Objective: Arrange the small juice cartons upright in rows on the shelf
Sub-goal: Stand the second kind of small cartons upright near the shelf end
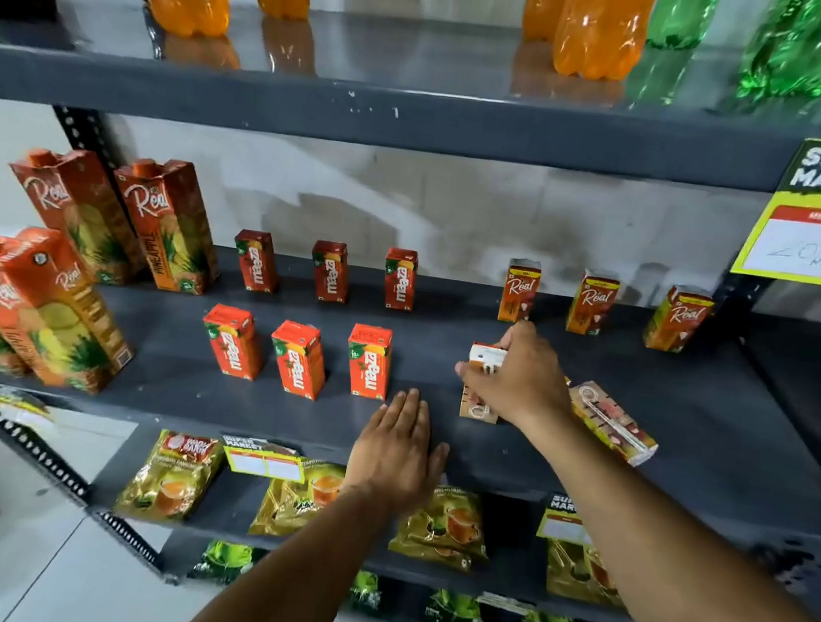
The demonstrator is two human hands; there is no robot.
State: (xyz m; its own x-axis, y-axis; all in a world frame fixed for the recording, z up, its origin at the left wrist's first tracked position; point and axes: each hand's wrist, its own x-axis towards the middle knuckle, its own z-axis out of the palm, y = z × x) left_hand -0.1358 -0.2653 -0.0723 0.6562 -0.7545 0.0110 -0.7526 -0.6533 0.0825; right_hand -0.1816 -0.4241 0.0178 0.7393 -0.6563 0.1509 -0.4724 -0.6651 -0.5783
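A small juice carton (481,389) is clasped upright on the shelf (694,423) by the right hand (519,376); the left hand (399,451) is laid flat, fingers together, gripping nothing. Six cartons marked "Maaza" (368,361) and three marked "Real" (519,291) are stood in rows, and another carton (612,422) is lying flat.

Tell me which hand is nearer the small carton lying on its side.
Right. The right hand, gripping an upright carton, sits just left of the lying carton; the left hand rests flat on the shelf, farther left.
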